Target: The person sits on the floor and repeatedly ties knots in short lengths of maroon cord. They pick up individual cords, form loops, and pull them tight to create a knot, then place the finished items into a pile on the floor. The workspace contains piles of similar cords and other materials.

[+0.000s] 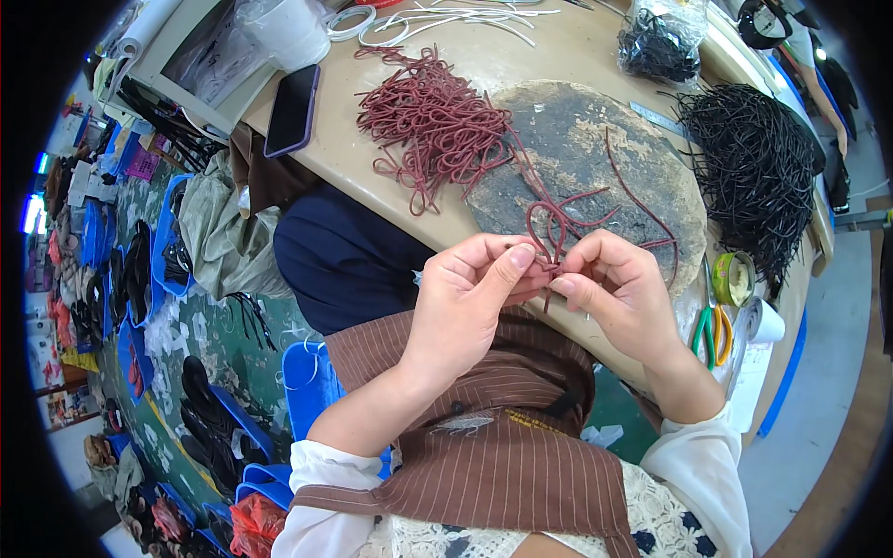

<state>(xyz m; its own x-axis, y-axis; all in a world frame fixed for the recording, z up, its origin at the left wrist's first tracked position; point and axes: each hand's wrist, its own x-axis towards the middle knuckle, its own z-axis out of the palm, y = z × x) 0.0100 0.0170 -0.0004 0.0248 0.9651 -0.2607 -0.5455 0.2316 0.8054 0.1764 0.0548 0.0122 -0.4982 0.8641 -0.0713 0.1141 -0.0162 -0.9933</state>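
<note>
Maroon cord (563, 227), centre | left hand (473, 290), right hand (621, 292) pinching it | looped already; knotting, partly hidden, seems unfinished | loose strands (622, 177) remain, centre-right

Tan worktable is bearing a crowd of cords and small tools.
The table (558, 56) is carrying a tangled pile of dark red cords (428, 116) left of a worn, round grey slab (581, 153), onto which some red strands are trailing. A dark phone (292, 110) is lying near the left edge, and white strands (456, 17) are curling along the far side. A clear bag of black material (659, 46) is sitting at the far right, with a heap of black cords (749, 167) spreading nearer. Below that heap, a green tin (733, 279), 2 handle loops, 1 green (701, 330) and 1 orange (722, 335), and a white roll (765, 323) are resting close together.
</note>
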